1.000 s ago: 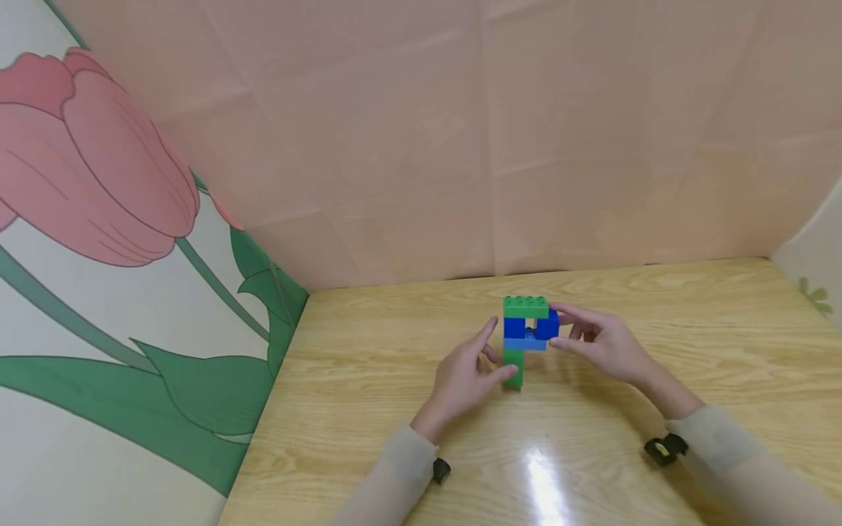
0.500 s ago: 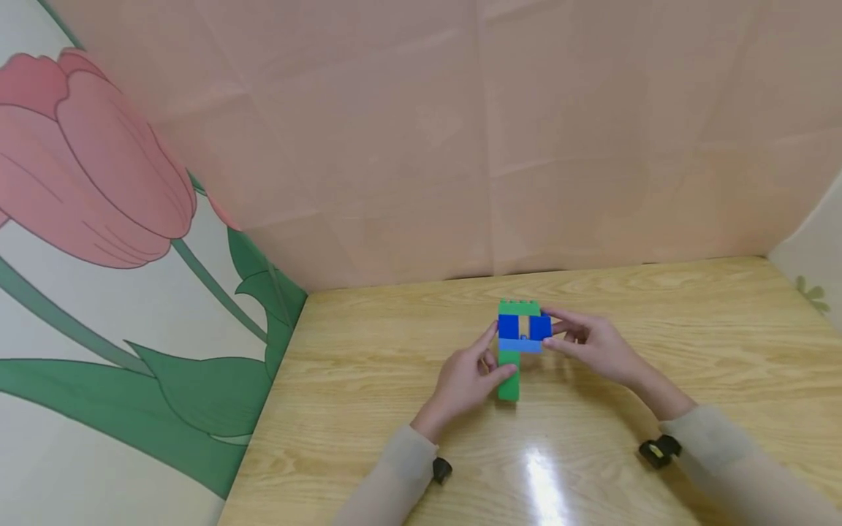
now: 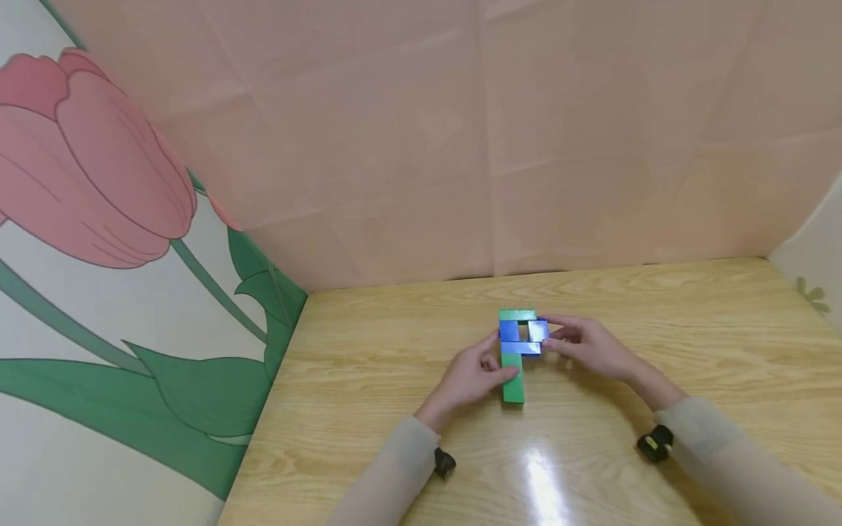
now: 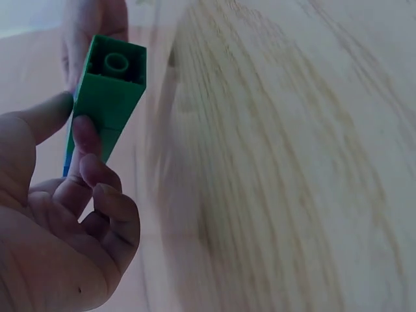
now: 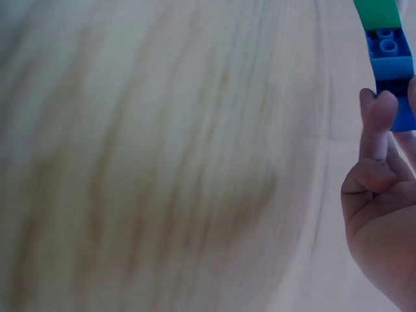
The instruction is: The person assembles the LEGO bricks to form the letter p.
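Between both hands is a toy brick structure (image 3: 512, 378) of green and blue building bricks, shaped like a letter P. A green brick tops it, blue bricks frame a small square hole, and a green stem points down. My left hand (image 3: 463, 378) pinches it from the left, thumb on the green stem. In the left wrist view the green stem (image 4: 107, 97) shows its hollow underside with a round tube. My right hand (image 3: 595, 348) pinches the blue brick at the right side. The right wrist view shows the undersides of blue bricks (image 5: 392, 66) beside the fingertips.
A wood-grain table (image 3: 368, 343) lies beneath the hands. A pinkish cloth (image 3: 408, 146) hangs behind it. On the left stands a panel with a printed pink tulip (image 3: 118, 168). Dark wrist devices (image 3: 654, 443) sit at the sleeves.
The brick structure has tilted back so its front face turns upward and its green top studs are barely seen. The left thumb and fingers have closed onto the green stem.
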A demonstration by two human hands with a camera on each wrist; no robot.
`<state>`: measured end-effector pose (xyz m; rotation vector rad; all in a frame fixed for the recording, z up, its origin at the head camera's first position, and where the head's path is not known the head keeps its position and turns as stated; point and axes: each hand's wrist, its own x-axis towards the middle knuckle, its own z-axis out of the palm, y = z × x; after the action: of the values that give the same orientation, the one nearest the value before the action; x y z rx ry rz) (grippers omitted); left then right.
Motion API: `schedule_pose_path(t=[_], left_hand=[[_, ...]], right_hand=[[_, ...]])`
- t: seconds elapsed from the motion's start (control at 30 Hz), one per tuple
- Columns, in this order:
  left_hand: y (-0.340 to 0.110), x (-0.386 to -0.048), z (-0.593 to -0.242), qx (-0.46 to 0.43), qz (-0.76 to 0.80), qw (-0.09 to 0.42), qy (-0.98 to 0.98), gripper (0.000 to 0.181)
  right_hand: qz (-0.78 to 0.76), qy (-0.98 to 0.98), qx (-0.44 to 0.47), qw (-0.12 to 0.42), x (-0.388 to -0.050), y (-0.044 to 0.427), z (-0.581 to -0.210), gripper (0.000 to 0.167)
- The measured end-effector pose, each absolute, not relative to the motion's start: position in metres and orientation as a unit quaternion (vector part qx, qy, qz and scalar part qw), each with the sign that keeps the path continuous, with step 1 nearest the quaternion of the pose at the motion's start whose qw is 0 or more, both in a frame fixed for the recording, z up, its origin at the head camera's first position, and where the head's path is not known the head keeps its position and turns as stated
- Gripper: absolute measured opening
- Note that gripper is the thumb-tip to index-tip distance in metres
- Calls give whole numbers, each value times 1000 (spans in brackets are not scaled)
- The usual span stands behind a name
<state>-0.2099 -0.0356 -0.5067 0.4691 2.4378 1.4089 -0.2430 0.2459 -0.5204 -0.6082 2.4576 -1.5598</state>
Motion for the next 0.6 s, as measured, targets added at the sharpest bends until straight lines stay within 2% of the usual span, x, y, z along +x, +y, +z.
schedule_pose_path(t=[0.23,0.37,0.6], left_hand=[[-33,-216,-513,147,498,188,834,88],[-31,-218,-516,140,488,199,839,88],[-28,-223,-519,132,467,210,849,86]], right_hand=[[-479,849,-200,99,-248,250,-527,58],[-449,864,-202,101,-250,251,-529,57],[-444,863,-198,137,-251,249,-528,58]])
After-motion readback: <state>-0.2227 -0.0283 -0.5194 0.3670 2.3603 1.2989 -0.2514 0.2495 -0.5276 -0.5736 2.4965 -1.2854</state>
